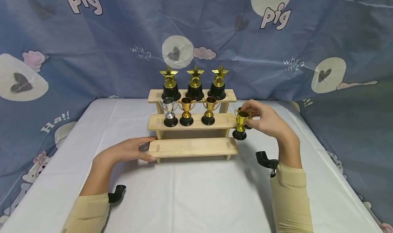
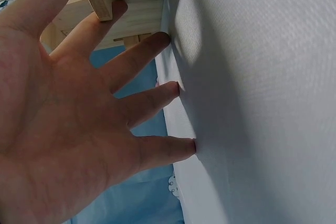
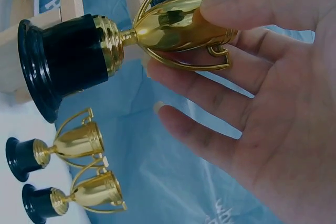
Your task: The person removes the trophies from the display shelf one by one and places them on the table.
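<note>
My right hand [image 1: 267, 120] pinches a gold trophy cup [image 1: 241, 124] with a black base, thumb and fingers at its bowl. In the head view this trophy is upright, overlapping the right end of the middle tier. My left hand [image 1: 127, 150] touches the left end of the bottom tier of a wooden stepped shelf [image 1: 193, 147], its fingers straight and spread. On the middle tier stand a silver trophy cup [image 1: 169, 112] and two gold ones, the left [image 1: 186, 111] and the right [image 1: 209, 111]. Two more gold trophy cups, an upper [image 3: 79, 142] and a lower [image 3: 97, 190], appear in the right wrist view.
Three black-based star trophies, left [image 1: 170, 84], middle [image 1: 194, 84] and right [image 1: 217, 84], line the top tier. The shelf stands on a white cloth-covered table [image 1: 196, 195]. A blue printed curtain [image 1: 122, 31] hangs behind it and along the sides.
</note>
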The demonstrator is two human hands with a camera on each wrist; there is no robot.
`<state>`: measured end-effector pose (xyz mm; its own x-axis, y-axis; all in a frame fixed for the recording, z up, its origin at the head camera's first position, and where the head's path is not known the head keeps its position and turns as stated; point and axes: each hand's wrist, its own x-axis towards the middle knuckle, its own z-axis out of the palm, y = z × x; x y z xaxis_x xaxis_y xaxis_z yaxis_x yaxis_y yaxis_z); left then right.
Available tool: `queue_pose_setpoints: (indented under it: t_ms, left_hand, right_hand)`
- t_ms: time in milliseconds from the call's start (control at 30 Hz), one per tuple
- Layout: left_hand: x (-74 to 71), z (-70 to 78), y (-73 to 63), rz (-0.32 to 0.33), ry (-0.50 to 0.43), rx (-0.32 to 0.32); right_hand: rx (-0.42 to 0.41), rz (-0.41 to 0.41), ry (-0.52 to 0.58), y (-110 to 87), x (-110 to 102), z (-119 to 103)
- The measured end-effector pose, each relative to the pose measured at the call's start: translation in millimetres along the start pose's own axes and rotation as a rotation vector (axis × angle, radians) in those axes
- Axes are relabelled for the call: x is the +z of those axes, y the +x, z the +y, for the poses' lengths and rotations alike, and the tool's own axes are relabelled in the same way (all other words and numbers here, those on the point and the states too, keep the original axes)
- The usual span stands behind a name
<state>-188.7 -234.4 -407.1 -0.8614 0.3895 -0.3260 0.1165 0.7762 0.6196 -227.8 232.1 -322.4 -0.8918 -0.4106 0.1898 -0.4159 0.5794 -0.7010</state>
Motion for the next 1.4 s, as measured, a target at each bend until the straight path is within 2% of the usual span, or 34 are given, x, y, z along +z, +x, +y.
queue_pose_setpoints:
  t_ms: [167,467,733,867,1000,1200,1400]
  left_hand:
    - [0.1,-0.2,1.0,-0.005,0.003,-0.022]
    - [1.7,-3.5,1.6,-0.013,-0.012,0.005]
    - [2.5,2.6,9.5,-0.009,-0.001,0.004]
    - [1.0,5.0,9.5,-0.017,0.001,-0.001]
    - [-0.1,3.7,4.1,-0.029,-0.001,0.002]
    - [-3.7,-0.1,-1.8,-0.031,-0.008,-0.008]
    - [-3.4,-3.7,2.1,-0.025,-0.008,0.006]
  right_hand:
    - [0.020,0.012,-0.003,0.4,-5,6]
    - [0.075,0.078,-0.070,-4.8,-15,26]
    - [0.262,0.147,-0.263,-13.9,-32,29]
    - [0.304,0.179,-0.311,-14.8,-36,36]
    - [0.335,0.216,-0.324,-13.0,-32,49]
    - [0.356,0.329,-0.298,-10.0,-22,60]
    - [0.377,0.367,-0.294,-6.7,-20,71]
